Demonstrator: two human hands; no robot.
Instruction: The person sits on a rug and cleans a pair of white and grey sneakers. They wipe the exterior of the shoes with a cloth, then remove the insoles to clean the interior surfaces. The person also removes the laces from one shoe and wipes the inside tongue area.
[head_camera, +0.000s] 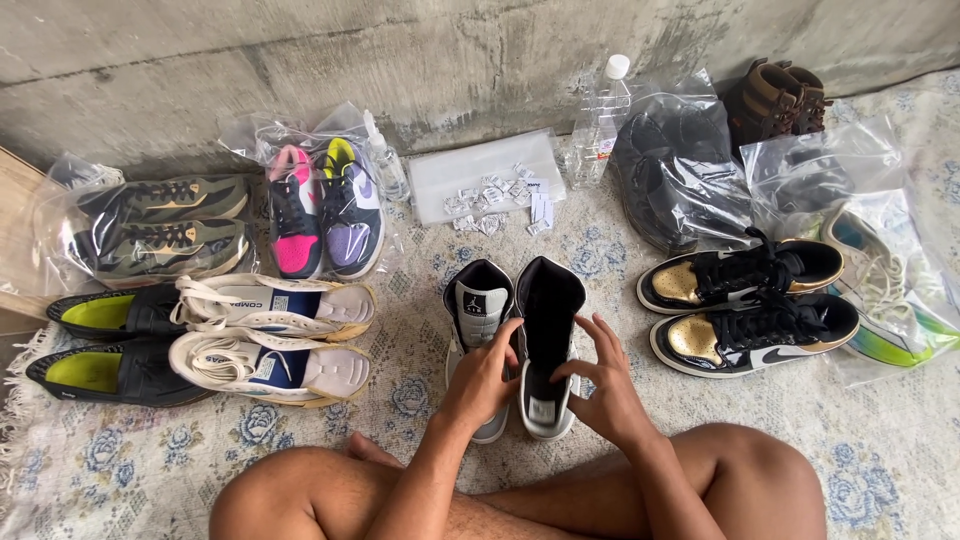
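You sit cross-legged on a floral rug (420, 395), looking down at a pair of grey and black high-top sneakers (515, 340) standing side by side just in front of your knees. Your left hand (487, 378) rests on the left shoe, fingers curled loosely over its side. Your right hand (603, 385) touches the right shoe, fingers spread and bent. White trainers (270, 335) lie to the left, black and gold sneakers (750, 305) to the right, and bagged shoes (325, 205) line the concrete wall (300, 60).
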